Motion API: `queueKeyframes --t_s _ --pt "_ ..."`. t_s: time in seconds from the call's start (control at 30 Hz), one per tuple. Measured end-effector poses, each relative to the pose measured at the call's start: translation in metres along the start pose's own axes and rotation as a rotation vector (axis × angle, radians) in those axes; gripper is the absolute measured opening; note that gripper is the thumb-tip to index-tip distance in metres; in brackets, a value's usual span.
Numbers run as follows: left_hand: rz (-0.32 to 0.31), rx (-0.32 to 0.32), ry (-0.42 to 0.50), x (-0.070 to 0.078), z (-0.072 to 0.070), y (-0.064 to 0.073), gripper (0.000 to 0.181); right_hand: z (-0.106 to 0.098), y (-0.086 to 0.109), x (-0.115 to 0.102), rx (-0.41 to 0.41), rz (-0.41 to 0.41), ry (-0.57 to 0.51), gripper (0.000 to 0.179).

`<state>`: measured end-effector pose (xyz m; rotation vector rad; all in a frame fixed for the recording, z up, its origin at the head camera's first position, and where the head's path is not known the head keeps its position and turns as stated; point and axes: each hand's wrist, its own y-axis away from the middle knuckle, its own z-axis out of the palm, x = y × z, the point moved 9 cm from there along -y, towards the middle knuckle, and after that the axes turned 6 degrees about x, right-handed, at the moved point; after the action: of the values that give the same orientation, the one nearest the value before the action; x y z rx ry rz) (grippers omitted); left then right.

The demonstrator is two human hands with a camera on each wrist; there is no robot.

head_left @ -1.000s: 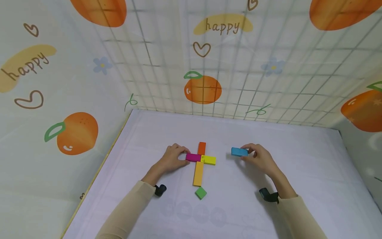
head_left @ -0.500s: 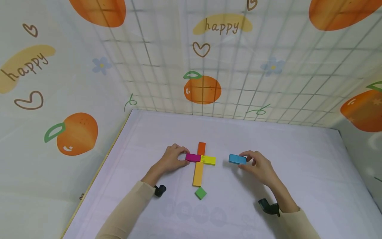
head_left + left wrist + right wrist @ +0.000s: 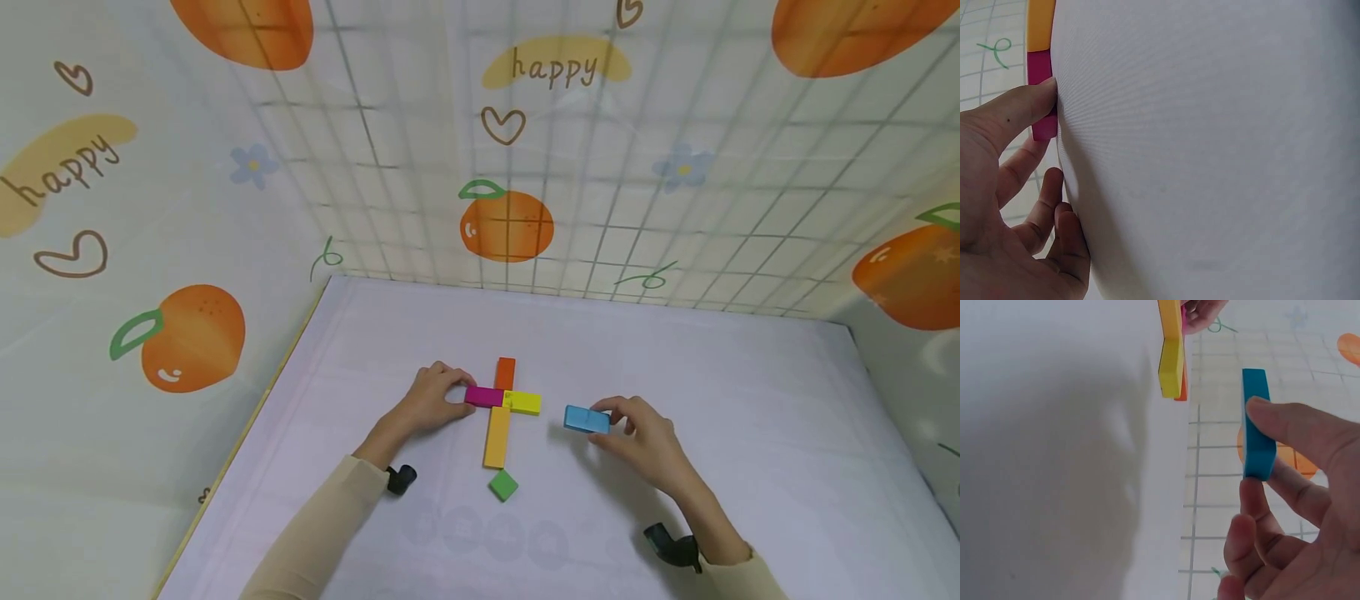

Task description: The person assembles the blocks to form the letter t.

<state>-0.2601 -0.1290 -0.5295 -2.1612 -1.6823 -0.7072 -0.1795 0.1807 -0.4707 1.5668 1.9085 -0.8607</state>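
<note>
My left hand (image 3: 431,400) pinches the outer end of a magenta block (image 3: 483,397) between thumb and finger, low at the table. That block forms the left arm of a cross, with a red-orange block (image 3: 506,372) behind, a yellow block (image 3: 522,403) on the right and a longer amber block (image 3: 496,437) in front. To the right of the cross, my right hand (image 3: 641,437) holds a blue block (image 3: 587,419) by its right end, thumb on one side and fingers on the other. The right wrist view shows this blue block (image 3: 1259,425) raised off the table.
A small green square block (image 3: 503,485) lies turned cornerwise just in front of the amber one. The white tabletop (image 3: 787,433) ends at a patterned cloth wall (image 3: 600,167) at the back, with more cloth at both sides.
My right hand has brought the blue block toward the front and a little to the left, nearer the cross. The left hand stays on the magenta block.
</note>
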Motion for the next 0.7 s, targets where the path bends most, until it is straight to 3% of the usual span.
queueKeyframes --t_s 0.7 --pt "-0.002 0.003 0.001 -0.001 0.0 0.001 0.035 0.03 0.025 -0.013 -0.035 -0.018 0.03 0.037"
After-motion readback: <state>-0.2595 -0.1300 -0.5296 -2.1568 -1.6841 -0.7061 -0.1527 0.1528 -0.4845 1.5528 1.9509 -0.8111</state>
